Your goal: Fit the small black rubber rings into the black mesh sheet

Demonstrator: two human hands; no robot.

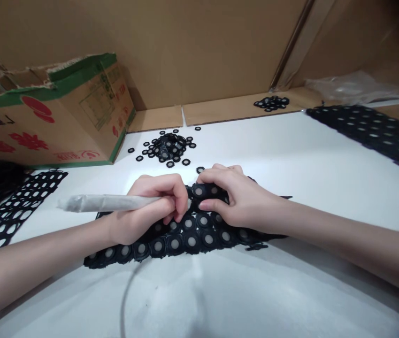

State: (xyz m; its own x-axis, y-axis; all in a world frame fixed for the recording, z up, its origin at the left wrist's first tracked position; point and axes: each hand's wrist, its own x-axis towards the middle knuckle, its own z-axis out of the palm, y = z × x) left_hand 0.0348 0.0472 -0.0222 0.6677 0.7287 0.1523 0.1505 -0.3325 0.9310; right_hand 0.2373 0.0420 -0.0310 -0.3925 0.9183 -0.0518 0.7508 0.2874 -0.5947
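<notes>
On the white table [291, 155] right in front of me is the black rubber sheet [185, 234] with the round washers still stuck in it. My left hand [150, 206] is curled shut around a wrapped stick tool [108, 203], tip pressed down at the sheet's top edge. My right hand [231, 197] is half closed, fingers and thumb pinching that same edge to hold it steady.

What could go sideways imo: the tip sits really close to my right fingertips, so a slip could jab them. Push too hard and a washer might tear instead of popping clean, or shoot off the table. The sheet's floppy too, so it could bunch up under my grip.

Counts: one sheet in hand, one emptied sheet [16, 206] at far left, one more full sheet [372, 131] at far right, one cardboard box [44, 117], two piles of loose washers, the near one [169, 145] and a smaller far one [272, 102]. Loose washers are too many to count; roughly twenty still show in my sheet
</notes>
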